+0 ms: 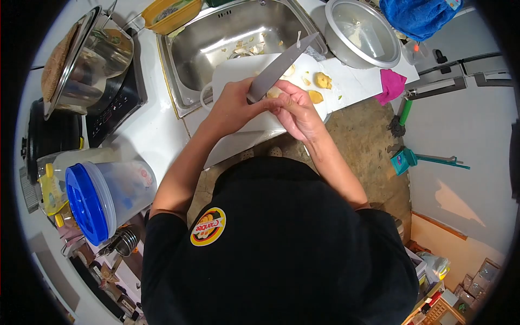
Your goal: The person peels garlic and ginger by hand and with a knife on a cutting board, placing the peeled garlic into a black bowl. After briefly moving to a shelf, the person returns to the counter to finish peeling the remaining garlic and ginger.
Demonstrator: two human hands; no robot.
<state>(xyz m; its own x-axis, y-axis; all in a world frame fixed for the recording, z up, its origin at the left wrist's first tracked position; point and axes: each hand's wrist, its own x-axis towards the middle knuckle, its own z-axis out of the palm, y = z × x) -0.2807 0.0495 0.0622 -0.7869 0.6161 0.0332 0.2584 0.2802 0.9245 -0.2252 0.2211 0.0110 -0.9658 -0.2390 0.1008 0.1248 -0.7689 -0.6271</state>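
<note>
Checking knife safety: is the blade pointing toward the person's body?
No, the knife in the left hand points away, up toward the sink.

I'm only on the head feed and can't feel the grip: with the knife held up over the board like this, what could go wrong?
1. The knife is in the left hand with the right hand pressed close by its handle end around a small yellowish piece; a slip could nick a finger.
2. The cutting board overhangs the sink, so pressure might tip it.
3. Cut pieces near the edge could roll off.
</note>
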